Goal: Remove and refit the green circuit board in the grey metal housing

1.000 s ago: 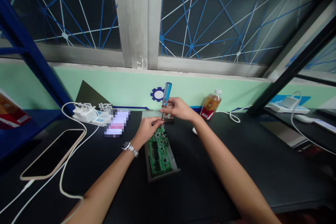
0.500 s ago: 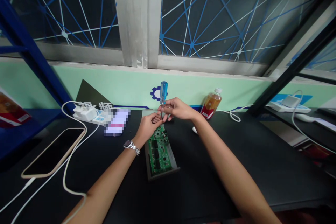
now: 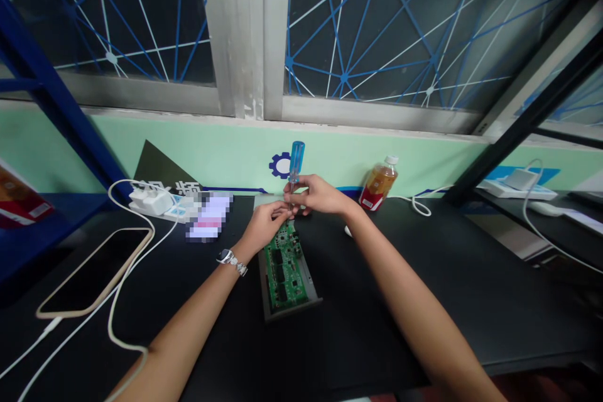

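Observation:
A screwdriver (image 3: 296, 158) with a clear blue handle stands nearly upright, tilted slightly right, over the far end of a green circuit board (image 3: 288, 270). The board lies in a grey metal tray (image 3: 293, 313) on the black desk. My right hand (image 3: 318, 195) is closed, its fingertips pinching the screwdriver's shaft just below the handle. My left hand (image 3: 264, 226), with a watch (image 3: 230, 259) on the wrist, is closed near the screwdriver's tip at the board's far end. What its fingertips pinch is hidden, and so is the tip.
To the left lie a phone (image 3: 94, 273) with a charging cable, a power strip (image 3: 155, 200) with plugs and a second, blurred-out phone (image 3: 210, 217). A drink bottle (image 3: 379, 183) stands at the back right. A white rounded object (image 3: 347, 231) is partly behind my right forearm.
The screwdriver's handle has leaned a little to the right and slightly up. My right fingers have shifted slightly on its shaft. My left hand stays by the tip.

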{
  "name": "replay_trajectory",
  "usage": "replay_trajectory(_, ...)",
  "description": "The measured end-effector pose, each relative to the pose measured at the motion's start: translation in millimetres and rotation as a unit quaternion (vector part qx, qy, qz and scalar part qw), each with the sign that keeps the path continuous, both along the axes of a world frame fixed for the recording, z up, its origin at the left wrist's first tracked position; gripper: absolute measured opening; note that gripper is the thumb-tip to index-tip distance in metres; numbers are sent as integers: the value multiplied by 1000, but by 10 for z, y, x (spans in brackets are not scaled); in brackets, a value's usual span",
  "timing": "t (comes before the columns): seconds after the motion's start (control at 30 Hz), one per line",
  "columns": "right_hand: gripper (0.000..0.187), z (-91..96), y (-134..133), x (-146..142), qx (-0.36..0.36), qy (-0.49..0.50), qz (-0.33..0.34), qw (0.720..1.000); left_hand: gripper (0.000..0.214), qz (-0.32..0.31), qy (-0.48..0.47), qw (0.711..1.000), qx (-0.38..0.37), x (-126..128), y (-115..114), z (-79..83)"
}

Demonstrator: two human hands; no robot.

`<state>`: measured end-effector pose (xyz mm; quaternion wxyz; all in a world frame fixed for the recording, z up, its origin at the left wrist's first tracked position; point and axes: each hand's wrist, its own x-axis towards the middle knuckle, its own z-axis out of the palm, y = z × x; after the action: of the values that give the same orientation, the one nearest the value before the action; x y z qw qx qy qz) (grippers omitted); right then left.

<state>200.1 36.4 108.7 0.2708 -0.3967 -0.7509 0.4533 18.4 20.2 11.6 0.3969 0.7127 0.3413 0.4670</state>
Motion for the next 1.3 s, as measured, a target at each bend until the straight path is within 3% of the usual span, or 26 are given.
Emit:
replay_trajectory(0.37,6,3,2,9,8,-18,24,1000,22,85,0,996,-12,50,2,7)
replay_trajectory(0.73,12,1,-34,-47,-32,-1,51,998,16,91,31,995,-1,99,51,-50)
replay_trajectory(0.97,16,-31,14,-26,-27,22,17,999,26,1,-25,998,-59,52,34,-27)
replay_trajectory(1.3,16,16,15,35,-18,12,30,999,25,9,39,999,-27,-82,30,16)
